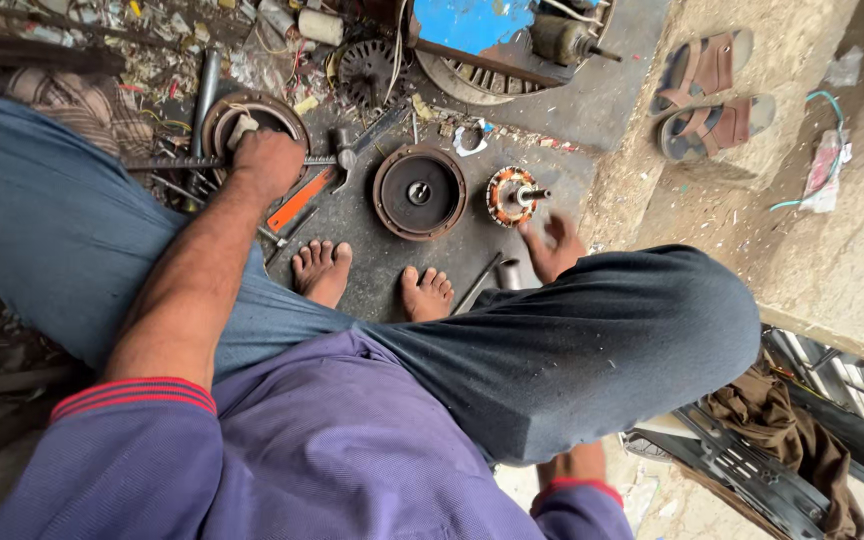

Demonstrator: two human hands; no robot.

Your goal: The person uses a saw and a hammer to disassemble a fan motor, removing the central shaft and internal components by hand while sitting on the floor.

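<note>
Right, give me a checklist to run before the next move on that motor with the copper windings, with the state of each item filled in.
1. Right hand near the wound motor core: ok, it is open just below the core and not touching it.
2. Core standing steady: ok, it sits on the dark floor slab with its shaft sticking out.
3. Left hand occupied: not ok, it is closed on a pale piece at the round housing, over a long threaded rod.
4. Round dark cover out of the way: ok, it lies apart from the core.
5. Bare feet away from tools: not ok, an orange-handled tool lies close by.
6. Grip firmness of left hand: cannot tell.
</note>
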